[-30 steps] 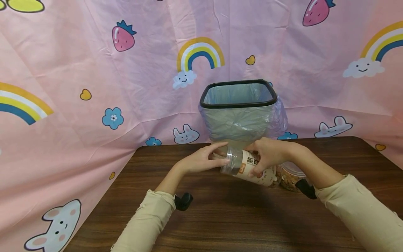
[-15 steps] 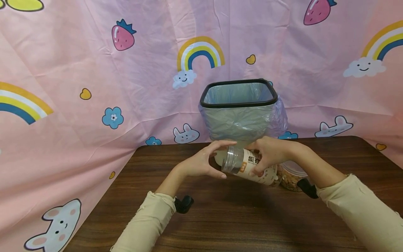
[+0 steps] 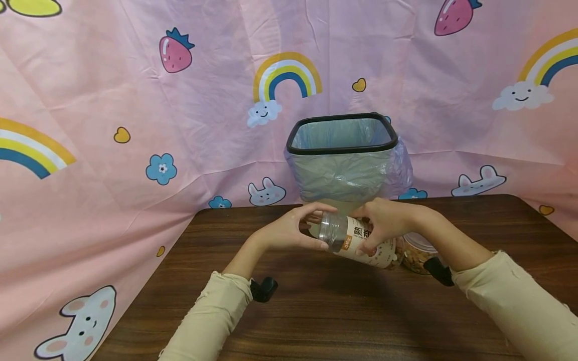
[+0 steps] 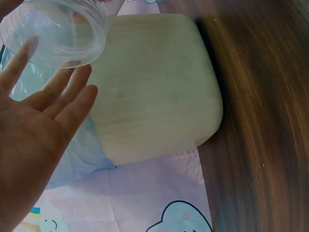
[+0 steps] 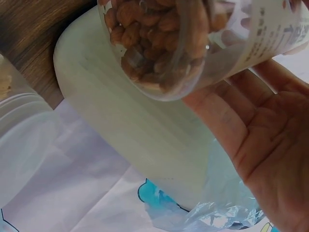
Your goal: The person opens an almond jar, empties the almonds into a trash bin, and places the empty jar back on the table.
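A clear plastic jar (image 3: 366,243) with a beige label is tilted almost onto its side above the table. My right hand (image 3: 390,218) grips it round the label from above. Brown nuts lie at its base end, plain in the right wrist view. At the other end, my left hand (image 3: 293,228) holds the clear ridged lid (image 3: 331,230) between thumb and fingers. From the left wrist, the left fingers (image 4: 72,92) show round this clear round end (image 4: 58,34); part of the hold is out of view.
Just right of the held jar stands a second clear jar (image 3: 417,253) of pale brown pieces. Behind both hands is a bin (image 3: 343,175) with a black rim and a plastic liner. Its pale body meets the dark wooden table (image 3: 316,311). A printed pink cloth hangs behind.
My left fingers spread wider off the lid half a second ago, and now they close round it again. The jar has shifted very slightly; my right hand keeps its grip.
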A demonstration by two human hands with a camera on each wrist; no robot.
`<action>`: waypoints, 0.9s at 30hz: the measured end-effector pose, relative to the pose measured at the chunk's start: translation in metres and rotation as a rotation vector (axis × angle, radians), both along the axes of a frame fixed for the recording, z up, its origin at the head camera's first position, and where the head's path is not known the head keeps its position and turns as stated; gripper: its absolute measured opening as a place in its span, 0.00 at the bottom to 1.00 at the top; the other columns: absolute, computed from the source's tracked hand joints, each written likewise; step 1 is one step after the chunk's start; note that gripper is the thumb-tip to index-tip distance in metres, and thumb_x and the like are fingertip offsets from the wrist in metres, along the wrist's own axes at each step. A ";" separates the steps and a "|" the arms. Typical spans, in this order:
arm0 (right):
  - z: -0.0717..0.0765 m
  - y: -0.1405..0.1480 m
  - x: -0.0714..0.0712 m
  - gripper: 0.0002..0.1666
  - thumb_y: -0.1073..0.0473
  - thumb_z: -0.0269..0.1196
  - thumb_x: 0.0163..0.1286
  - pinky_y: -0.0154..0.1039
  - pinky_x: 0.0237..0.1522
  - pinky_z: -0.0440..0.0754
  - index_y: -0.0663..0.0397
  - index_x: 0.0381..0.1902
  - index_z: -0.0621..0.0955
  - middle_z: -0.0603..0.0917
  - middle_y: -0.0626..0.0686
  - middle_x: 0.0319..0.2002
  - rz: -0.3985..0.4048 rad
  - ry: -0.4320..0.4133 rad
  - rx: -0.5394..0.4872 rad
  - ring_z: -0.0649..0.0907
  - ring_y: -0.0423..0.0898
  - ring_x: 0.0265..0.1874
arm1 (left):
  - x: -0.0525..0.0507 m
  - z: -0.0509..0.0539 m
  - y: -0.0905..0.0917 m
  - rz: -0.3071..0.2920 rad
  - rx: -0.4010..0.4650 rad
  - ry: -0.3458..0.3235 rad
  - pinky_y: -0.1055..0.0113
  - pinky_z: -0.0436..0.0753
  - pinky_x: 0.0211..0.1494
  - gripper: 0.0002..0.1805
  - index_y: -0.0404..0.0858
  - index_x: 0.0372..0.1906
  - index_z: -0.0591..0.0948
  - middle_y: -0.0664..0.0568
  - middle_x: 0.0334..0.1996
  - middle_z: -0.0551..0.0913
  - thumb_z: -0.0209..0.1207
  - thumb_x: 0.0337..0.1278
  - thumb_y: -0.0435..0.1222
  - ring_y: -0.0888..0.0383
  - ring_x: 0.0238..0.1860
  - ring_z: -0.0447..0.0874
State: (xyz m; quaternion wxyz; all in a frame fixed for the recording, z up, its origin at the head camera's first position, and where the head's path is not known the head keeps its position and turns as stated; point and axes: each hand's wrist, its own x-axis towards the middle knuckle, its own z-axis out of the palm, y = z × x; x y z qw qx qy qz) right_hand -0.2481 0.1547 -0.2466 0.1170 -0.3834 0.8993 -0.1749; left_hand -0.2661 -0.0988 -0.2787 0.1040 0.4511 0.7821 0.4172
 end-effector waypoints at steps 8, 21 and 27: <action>-0.001 0.004 0.001 0.31 0.41 0.71 0.47 0.34 0.25 0.77 0.53 0.43 0.78 0.79 0.43 0.28 -0.014 0.007 -0.014 0.78 0.37 0.24 | 0.000 -0.005 -0.006 0.000 0.083 -0.068 0.57 0.70 0.57 0.37 0.38 0.65 0.65 0.48 0.56 0.70 0.65 0.47 0.29 0.52 0.55 0.71; -0.002 0.009 0.001 0.31 0.40 0.70 0.47 0.34 0.26 0.77 0.52 0.44 0.79 0.79 0.42 0.28 -0.006 0.028 -0.031 0.78 0.36 0.23 | -0.009 -0.029 -0.025 0.148 -0.043 -0.096 0.58 0.69 0.58 0.36 0.35 0.63 0.68 0.45 0.56 0.73 0.67 0.45 0.35 0.54 0.54 0.72; -0.003 0.009 0.000 0.34 0.40 0.71 0.46 0.34 0.28 0.77 0.53 0.47 0.78 0.79 0.41 0.30 -0.023 0.029 -0.018 0.78 0.36 0.25 | -0.010 -0.040 -0.028 0.176 -0.089 -0.124 0.62 0.70 0.57 0.38 0.29 0.62 0.67 0.40 0.58 0.71 0.69 0.43 0.36 0.53 0.56 0.71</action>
